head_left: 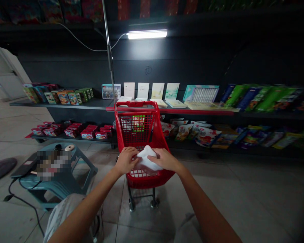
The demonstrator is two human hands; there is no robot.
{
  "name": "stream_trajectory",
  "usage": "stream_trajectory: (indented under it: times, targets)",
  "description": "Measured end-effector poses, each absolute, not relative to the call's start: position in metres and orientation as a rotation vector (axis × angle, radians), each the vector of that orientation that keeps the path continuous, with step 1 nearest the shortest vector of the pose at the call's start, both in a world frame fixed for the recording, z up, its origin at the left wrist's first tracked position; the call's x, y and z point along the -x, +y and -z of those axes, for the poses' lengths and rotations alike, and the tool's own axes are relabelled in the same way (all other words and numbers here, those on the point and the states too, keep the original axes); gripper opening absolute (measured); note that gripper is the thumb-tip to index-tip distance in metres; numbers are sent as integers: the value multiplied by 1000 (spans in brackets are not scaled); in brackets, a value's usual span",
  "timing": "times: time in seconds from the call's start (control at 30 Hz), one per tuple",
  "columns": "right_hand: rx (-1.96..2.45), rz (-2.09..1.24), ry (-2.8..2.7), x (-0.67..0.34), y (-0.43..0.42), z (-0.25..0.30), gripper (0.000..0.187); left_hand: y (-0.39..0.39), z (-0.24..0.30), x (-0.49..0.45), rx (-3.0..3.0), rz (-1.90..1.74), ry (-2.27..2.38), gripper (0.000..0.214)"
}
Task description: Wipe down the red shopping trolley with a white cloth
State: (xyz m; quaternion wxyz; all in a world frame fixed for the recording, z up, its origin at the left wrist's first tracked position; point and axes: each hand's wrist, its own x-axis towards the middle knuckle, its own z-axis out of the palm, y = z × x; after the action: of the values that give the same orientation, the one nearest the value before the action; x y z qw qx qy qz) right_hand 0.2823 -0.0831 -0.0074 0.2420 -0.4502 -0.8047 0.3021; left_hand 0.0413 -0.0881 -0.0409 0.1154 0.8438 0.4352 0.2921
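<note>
A soft white bundle (147, 158), either cloth or thin wrapping, sits between my two hands over the near end of a small red shopping cart (143, 181). My left hand (126, 160) grips the bundle's left side with bent fingers. From the right, my right hand (166, 159) clasps it too, thumb lying across the front. What the bundle contains, if anything, is hidden. Behind it stands the cart's mesh wall, with a raised handle (137, 104) at the far end.
A blue-grey stool (87, 160) at left bears a dark device and cables. Shelves ahead hold white booklets (143, 90), boxed sets, snack bags (207, 135) and red packs (73, 129). A metal pole (109, 57) rises behind the cart; a lit tube lamp (147, 34) hangs above.
</note>
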Motion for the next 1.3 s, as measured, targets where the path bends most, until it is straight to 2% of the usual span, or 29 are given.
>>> stream_trajectory:
  times: [0.17,0.33,0.43,0.53,0.63,0.73,0.87,1.0,1.17,1.3]
  targets:
    - [1264,-1002,-2056,-286,-80,13,58,-88,38,-36,-2562,-719,1235,19]
    - [1143,-988,-2025,-280,-79,15,54,-88,36,-35,-2617,-660,1172,28]
    - [1222,-831,-2141,-274,-78,20,47,-87,37,-34,-2605,-690,1136,31]
    - [1389,-502,-2130,-271,-76,23,38,-85,39,-32,-2570,-719,1109,30]
    - [1326,-219,-2035,-270,-79,18,30,-83,44,-31,-2529,-754,1132,33]
    - [1196,-340,-2080,-268,-88,14,25,-81,50,-31,-2460,-815,1145,34]
    - [1265,-629,-2287,-261,-94,24,39,-80,54,-32,-2396,-895,1160,33]
    - [1256,-740,-2312,-261,-86,36,16,-84,48,-32,-2429,-872,1150,35]
    - [1374,-589,-2333,-261,-85,36,21,-90,40,-33,-2498,-907,1165,36]
    - [1266,-888,-2593,-246,-91,43,20,-90,40,-34,-2487,-882,1229,43]
